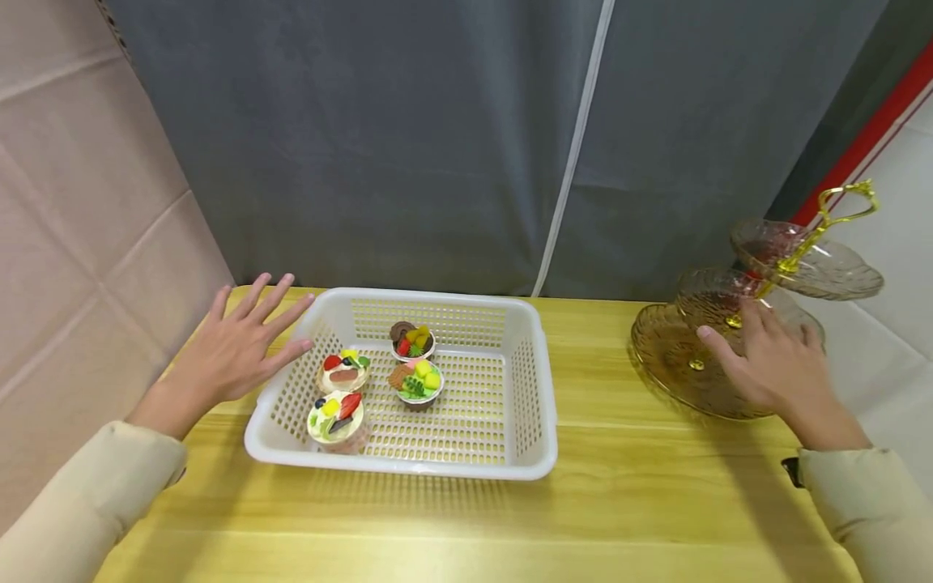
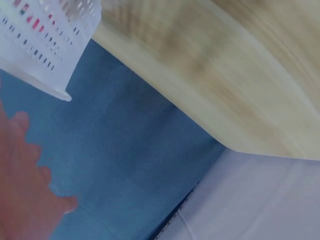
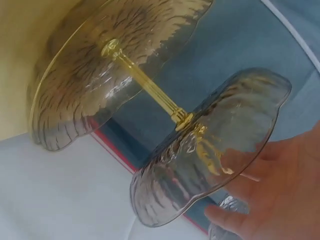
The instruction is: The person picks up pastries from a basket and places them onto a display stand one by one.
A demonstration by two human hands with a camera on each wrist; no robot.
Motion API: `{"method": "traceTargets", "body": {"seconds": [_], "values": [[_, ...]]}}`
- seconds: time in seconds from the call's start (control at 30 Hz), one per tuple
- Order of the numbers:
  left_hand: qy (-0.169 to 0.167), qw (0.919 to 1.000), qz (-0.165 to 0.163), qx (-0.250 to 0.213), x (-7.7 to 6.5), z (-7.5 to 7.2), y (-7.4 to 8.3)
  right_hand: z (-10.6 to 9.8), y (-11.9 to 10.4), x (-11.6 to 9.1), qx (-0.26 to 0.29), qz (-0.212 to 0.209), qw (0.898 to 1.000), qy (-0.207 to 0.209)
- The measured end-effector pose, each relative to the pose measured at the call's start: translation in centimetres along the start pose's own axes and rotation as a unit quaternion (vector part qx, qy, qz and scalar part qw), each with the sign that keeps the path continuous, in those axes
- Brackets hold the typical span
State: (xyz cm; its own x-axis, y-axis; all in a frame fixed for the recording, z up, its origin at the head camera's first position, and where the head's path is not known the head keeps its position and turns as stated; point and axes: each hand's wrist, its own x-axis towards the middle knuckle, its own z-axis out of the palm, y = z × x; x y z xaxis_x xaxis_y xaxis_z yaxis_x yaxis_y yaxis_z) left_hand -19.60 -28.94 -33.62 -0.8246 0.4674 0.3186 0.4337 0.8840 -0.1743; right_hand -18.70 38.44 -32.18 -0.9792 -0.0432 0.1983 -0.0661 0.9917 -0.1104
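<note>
My left hand (image 1: 236, 348) hovers at the left side of a white plastic basket (image 1: 437, 465), fingers spread and holding nothing. Inside the basket, mostly to the left, sit several small fruit-topped tarts; one carries a red strawberry slice (image 1: 351, 405), another yellow cubes and a biscuit (image 1: 419, 380). On the right, my right hand (image 1: 776, 368) is held out in front of a tiered amber glass cake stand (image 1: 659, 364) with a gold handle (image 1: 824, 217). Its fingers are loosely extended and overlap the lower plates. In the right wrist view, that hand (image 3: 285, 185) is close by a glass tier (image 3: 240, 115).
Both the basket and the stand are on a yellow wood-grain table (image 1: 583, 502). A grey curtain (image 1: 379, 162) hangs behind the table's back edge. Pale cloth walls (image 1: 80, 243) close in the left and right sides, with a red strip (image 1: 875, 134) at the back right.
</note>
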Motion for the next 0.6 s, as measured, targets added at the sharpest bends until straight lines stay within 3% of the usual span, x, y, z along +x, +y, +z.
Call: {"method": "traceTargets", "body": {"seconds": [0.2,0.37,0.5,0.6], "values": [[-0.022,0.9994,0.018,-0.018,-1.1,0.6,0.3,-0.8,1.0,0.2,0.020,0.015,0.999,0.025],[-0.021,0.9990,0.023,-0.032,-1.8,0.6,0.5,-1.5,1.6,0.7,0.044,0.064,0.996,0.049],[-0.023,0.9986,0.034,-0.034,-2.1,0.4,0.4,-2.0,2.3,1.2,0.073,0.112,0.991,0.019],[-0.023,0.9976,0.057,-0.030,-2.5,0.2,0.4,-2.2,2.7,1.8,0.126,0.123,0.984,-0.020]]}}
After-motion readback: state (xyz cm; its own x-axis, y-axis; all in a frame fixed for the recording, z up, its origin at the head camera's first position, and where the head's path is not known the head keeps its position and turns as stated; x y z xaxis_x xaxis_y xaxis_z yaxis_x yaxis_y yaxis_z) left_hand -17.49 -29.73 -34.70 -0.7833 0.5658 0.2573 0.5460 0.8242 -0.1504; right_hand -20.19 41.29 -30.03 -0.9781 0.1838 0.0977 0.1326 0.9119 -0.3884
